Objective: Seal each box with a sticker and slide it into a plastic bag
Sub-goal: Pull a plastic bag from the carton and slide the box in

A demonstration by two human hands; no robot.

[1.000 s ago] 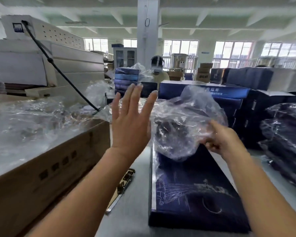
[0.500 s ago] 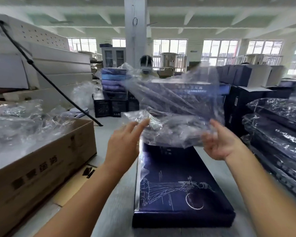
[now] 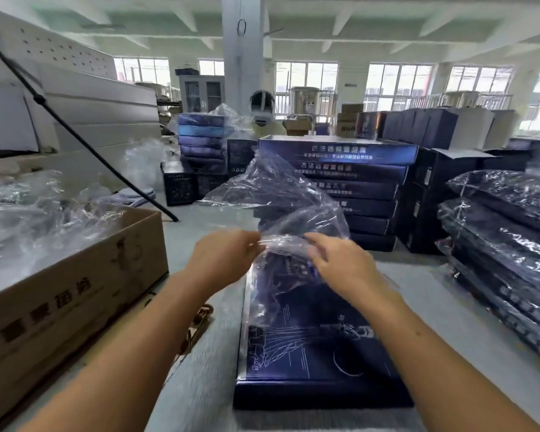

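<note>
Bag [image 3: 281, 198] crumpled in air over box [image 3: 318, 353] far end. Left grip [image 3: 225, 260] pinches its near edge; right grip [image 3: 340, 263] pinches same edge just beside. Box flat on tabletop [image 3: 200, 385] below my wrists. Carton [image 3: 75, 291] at left.

- Two hands in play: left hand [image 3: 228, 260], right hand [image 3: 340, 263].
- One plastic bag [image 3: 281, 194], clear, held between them.
- One dark blue box [image 3: 318, 353] lies flat on the bench [image 3: 200, 385].
- About six boxes in the stack [image 3: 356, 188] ahead.
- One brown carton [image 3: 75, 291] on the left.
- One person [image 3: 264, 116] at the back.
</note>
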